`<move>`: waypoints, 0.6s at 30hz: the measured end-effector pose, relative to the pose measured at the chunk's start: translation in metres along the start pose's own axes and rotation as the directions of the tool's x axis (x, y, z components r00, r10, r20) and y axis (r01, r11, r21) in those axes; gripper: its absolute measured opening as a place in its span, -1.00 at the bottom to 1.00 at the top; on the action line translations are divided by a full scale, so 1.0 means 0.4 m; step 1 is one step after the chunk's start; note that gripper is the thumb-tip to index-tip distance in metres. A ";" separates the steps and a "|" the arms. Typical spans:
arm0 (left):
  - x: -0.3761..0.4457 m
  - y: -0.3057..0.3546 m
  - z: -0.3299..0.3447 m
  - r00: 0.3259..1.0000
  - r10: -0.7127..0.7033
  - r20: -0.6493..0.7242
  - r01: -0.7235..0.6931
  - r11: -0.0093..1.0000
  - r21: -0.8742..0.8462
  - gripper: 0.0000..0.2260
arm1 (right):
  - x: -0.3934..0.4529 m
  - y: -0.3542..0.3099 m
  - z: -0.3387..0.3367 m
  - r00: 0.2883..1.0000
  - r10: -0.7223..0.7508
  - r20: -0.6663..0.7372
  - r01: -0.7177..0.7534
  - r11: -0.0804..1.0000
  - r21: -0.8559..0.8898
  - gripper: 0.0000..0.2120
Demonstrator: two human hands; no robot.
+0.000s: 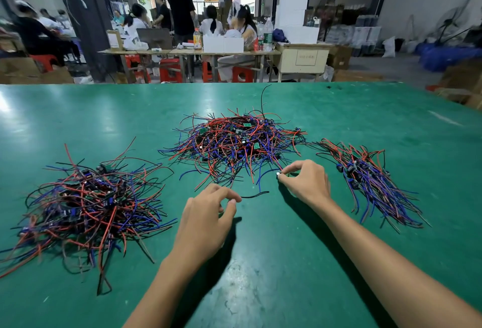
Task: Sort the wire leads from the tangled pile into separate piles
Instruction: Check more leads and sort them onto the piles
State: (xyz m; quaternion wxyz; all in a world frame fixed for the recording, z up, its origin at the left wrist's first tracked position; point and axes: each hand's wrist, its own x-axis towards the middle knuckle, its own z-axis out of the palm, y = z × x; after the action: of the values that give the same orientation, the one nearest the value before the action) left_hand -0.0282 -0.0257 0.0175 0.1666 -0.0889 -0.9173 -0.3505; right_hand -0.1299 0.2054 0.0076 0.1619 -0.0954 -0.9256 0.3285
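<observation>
A tangled pile [234,142] of red, blue and black wire leads with small green boards lies in the middle of the green table [287,262]. A second messy pile [88,205] lies at the left. At the right, a pile [370,184] lies with its leads roughly aligned. My right hand [305,181] pinches the end of a wire at the near right edge of the middle pile. Just in front of that pile, my left hand [208,213] has thumb and forefinger closed on the end of a single black wire [255,194] lying on the table.
The table's far edge runs across the middle of the view. Beyond it stand other tables, red stools, white boxes and bottles, with several people working there. Cardboard boxes sit at the far right.
</observation>
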 end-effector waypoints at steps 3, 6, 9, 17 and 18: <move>-0.002 0.004 -0.003 1.000 0.006 0.010 -0.006 1.000 0.003 -0.88 | -0.030 -0.004 -0.009 0.999 -0.032 -0.016 0.034 0.989 0.142 -0.94; 0.000 0.004 0.001 1.000 0.004 0.022 -0.005 1.000 0.016 -0.88 | -0.074 -0.012 -0.017 0.998 -0.016 -0.054 0.030 0.959 0.283 -0.80; 0.001 0.017 0.015 0.998 -0.050 0.025 0.053 0.986 -0.157 -0.88 | -0.122 -0.047 -0.035 0.991 0.012 0.135 -0.096 0.762 0.641 -0.67; -0.005 0.037 0.029 1.000 -0.015 0.015 0.020 0.906 -0.423 -0.88 | -0.199 -0.106 -0.058 0.821 -0.201 0.534 -0.418 0.427 0.802 -0.48; -0.003 0.036 0.023 1.000 -0.016 0.009 0.018 0.906 -0.422 -0.90 | -0.197 -0.105 -0.055 0.836 -0.207 0.508 -0.385 0.438 0.812 -0.51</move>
State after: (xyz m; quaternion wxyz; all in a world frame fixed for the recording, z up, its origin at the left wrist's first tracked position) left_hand -0.0251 -0.0091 0.0193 0.1381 -0.1156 -0.8209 -0.5419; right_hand -0.0515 0.1636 0.0316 -0.0984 0.0500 -0.6076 0.7865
